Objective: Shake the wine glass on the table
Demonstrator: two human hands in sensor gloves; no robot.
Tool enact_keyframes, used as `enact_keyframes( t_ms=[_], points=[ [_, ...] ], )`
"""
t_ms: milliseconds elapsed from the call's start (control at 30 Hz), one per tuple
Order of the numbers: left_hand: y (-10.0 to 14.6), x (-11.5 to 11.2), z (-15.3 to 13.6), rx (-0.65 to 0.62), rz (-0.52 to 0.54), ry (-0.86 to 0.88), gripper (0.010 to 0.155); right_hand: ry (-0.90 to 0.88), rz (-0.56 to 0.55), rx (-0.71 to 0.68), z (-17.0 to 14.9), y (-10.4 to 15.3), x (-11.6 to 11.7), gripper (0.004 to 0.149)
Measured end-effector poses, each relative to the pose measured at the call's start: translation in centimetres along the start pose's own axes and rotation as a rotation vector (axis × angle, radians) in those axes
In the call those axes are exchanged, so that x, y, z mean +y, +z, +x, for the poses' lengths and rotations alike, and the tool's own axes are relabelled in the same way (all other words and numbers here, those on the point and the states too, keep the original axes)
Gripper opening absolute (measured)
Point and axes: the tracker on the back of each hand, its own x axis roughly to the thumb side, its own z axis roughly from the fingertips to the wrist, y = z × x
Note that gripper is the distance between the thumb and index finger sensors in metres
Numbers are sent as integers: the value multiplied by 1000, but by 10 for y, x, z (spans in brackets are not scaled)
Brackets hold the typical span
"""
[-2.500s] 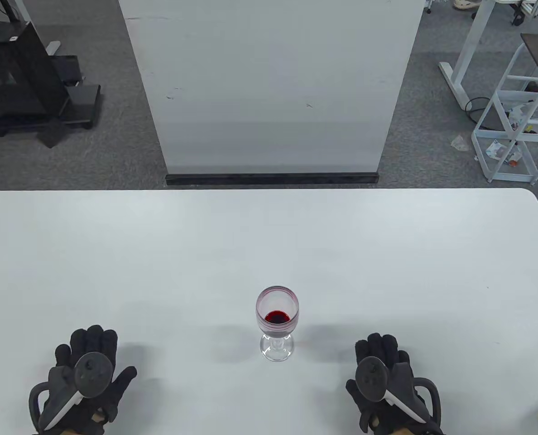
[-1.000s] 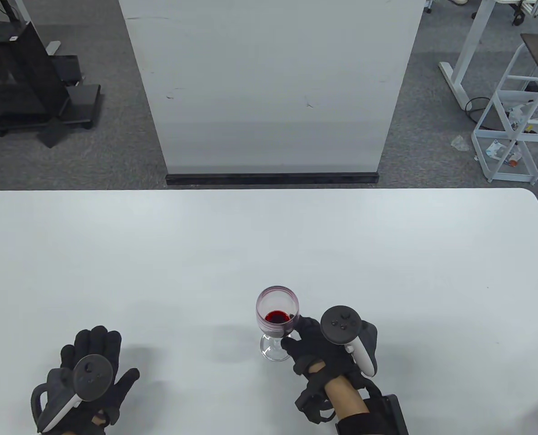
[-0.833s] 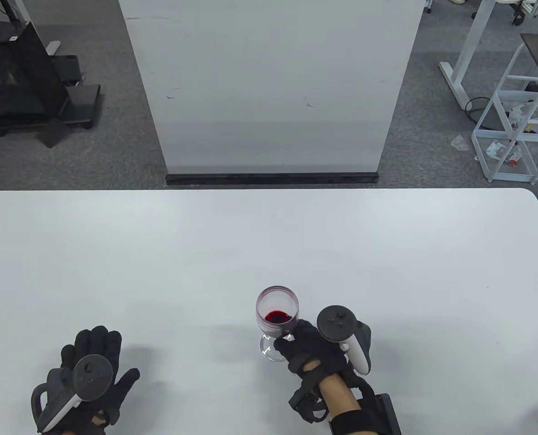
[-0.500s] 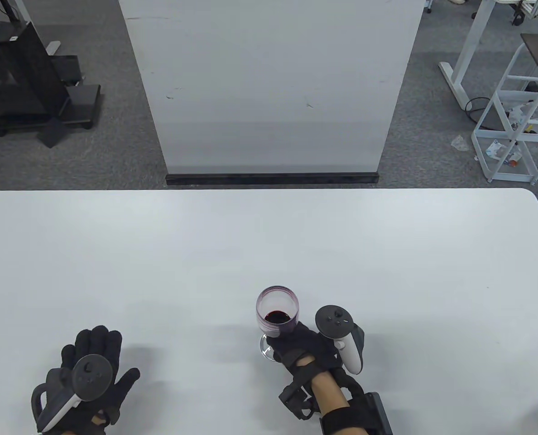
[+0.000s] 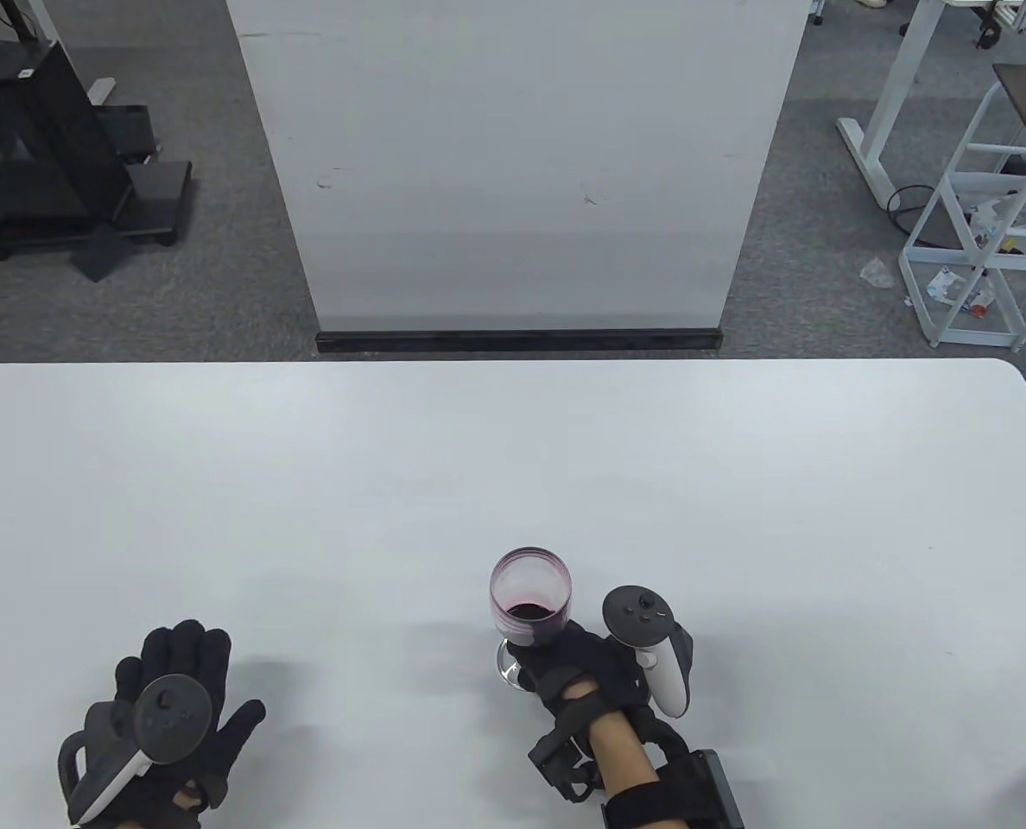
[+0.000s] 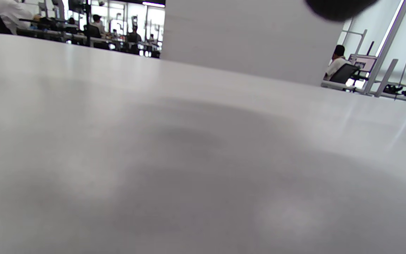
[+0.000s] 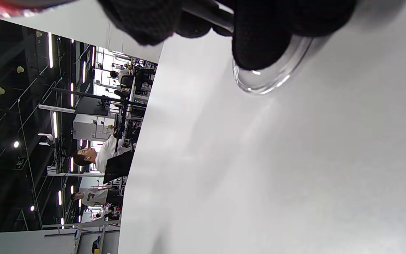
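Resting flat with fingers spread, the left hand [image 5: 163, 717] lies on the desk [image 5: 513, 466], well left of the wine glass [image 5: 530, 604]. Just beyond the right hand [image 5: 586, 669], its fingers [image 7: 259, 46] wrap the stem, hiding it and half the foot; red wine shows in the bowl.

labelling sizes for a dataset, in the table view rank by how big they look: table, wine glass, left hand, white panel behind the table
1. table
2. white panel, though it stands farther off
3. left hand
4. wine glass, partly hidden by the right hand
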Motion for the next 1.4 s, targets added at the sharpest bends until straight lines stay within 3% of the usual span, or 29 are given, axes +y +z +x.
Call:
enact_keyframes(
  t_ms=[700, 1400],
  points=[
    [-2, 1, -2, 1, -13, 19, 80, -53, 48, 2, -2, 3, -3, 56],
    [-1, 0, 1, -6, -15, 11, 80, -62, 29, 9, -6, 3, -2, 57]
  ],
)
